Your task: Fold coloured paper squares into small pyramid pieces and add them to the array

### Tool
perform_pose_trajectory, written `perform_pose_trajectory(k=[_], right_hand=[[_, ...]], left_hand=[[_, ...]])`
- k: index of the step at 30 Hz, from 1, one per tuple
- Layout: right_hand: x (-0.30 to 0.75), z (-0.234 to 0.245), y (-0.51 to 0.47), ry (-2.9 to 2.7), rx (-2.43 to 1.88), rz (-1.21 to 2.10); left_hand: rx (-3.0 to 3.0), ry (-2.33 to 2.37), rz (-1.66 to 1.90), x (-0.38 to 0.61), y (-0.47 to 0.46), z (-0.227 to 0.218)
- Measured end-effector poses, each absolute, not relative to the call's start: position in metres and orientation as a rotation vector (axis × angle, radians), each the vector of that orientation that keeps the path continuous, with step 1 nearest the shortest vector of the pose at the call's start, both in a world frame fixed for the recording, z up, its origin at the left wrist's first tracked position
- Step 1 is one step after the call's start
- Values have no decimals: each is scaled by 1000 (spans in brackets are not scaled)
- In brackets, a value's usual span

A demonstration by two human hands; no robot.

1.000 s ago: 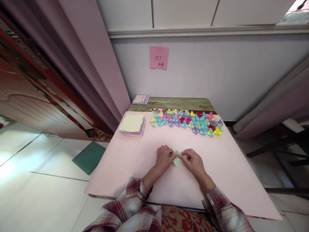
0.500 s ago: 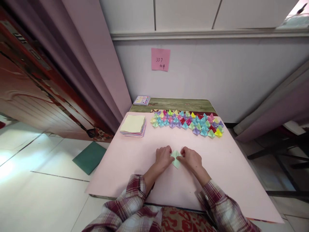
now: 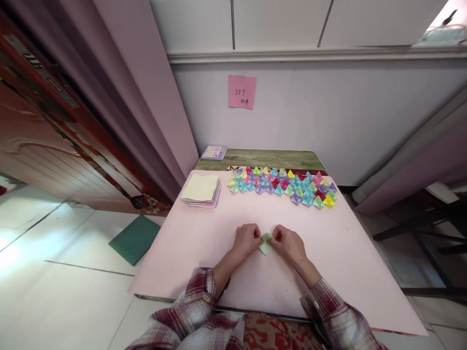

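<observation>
Here, the person's two hands, one left hand point(image 3: 248, 240) and one right hand point(image 3: 291, 243), grasp a single pale green folded paper point(image 3: 265, 248) from either side, thumbs pressed to it, around the middle of the pink-covered surface point(image 3: 204, 253). Beyond it, one stack of square sheets point(image 3: 200, 187), too tightly layered to count, lies on the left, while several dozen small folded paper pieces point(image 3: 279, 190) crowd in rows on the right. One printed packet point(image 3: 214, 152) lies at the far left corner, and one pink note point(image 3: 242, 92) is on the wall point(image 3: 310, 107).
</observation>
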State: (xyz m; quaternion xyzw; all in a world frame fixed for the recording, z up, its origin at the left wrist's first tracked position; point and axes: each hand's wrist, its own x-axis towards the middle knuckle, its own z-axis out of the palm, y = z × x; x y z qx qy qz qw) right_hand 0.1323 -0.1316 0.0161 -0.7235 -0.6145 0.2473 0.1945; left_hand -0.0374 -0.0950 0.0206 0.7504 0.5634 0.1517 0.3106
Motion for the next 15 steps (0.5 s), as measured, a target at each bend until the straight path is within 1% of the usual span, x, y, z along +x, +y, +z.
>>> perform_pose_trajectory(k=[3,6,8,12,15], right_hand=[[134,16,-133,-1689,-1948,811],[134,18,-132,-1728,-1903,785],[134,21,-131,-1748,-1875,653],[136,24,-133,-1735,-1668,230],[138,19,-139,-1853,-1572,99]], left_hand=[[1938,1426,436,-41,-95,18],[1970,1391,503,-41,-93,21],[2066,1369,582,-40,-93,27],[2366,1309,743,-44,-98,37],[2529,1237,715,-50,-106,32]])
